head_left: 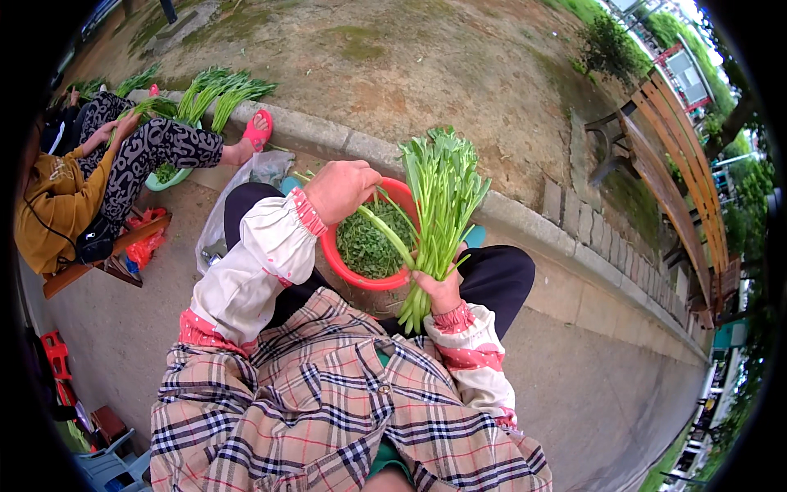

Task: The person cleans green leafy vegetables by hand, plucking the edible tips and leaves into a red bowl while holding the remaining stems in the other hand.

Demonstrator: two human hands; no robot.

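My right hand [441, 289] is wrapped round the lower part of a bunch of leafy green stalks [441, 197]. The pale stalk ends stick out below my fist, and the leaves fan out above it. My left hand [340, 193] is closed, its fingers curled over the far left of the red basin [329, 254]. One single stalk [385, 235] slants from near the left fingertips down to my right hand. Bits of green show beside the left wrist; what the fingertips pinch is partly hidden. Inside the basin lies a heap of plucked leaves [366, 246].
A low stone kerb [525, 217] runs behind the basin. To the left, a seated person [82, 180] handles greens over a pale green basin [168, 176], with leafy bunches [217, 92] on the kerb. A plastic bag [250, 180] lies near my left knee; a wooden bench [668, 164] stands right.
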